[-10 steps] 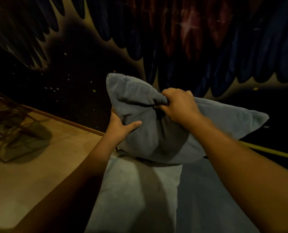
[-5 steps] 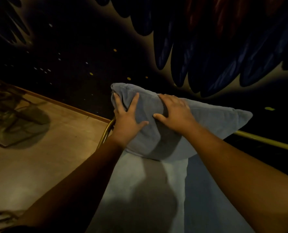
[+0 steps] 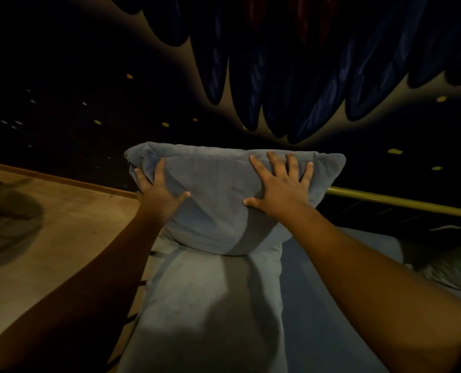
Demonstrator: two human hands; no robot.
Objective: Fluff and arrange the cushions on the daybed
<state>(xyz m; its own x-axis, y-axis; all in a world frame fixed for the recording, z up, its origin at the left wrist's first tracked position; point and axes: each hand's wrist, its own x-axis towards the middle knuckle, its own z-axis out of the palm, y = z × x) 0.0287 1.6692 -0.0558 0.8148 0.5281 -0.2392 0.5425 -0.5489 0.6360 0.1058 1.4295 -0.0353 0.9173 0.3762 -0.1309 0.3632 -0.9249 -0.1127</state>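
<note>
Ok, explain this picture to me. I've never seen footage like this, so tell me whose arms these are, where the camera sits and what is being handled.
There is no machine here. A person wears one wide-angle camera on the head, looking forward and down, so the two bare arms reaching in from the bottom are the wearer's own.

The left hand grips the left edge of a grey-blue cushion. The right hand lies flat on its front with the fingers spread. The cushion stands upright at the far end of the daybed, on a larger pale cushion that lies flat. A yellow rail runs behind on the right, and a tan floor shows on the left. The dark painted wall fills the top. The light is dim, so finer detail is hard to tell.
</note>
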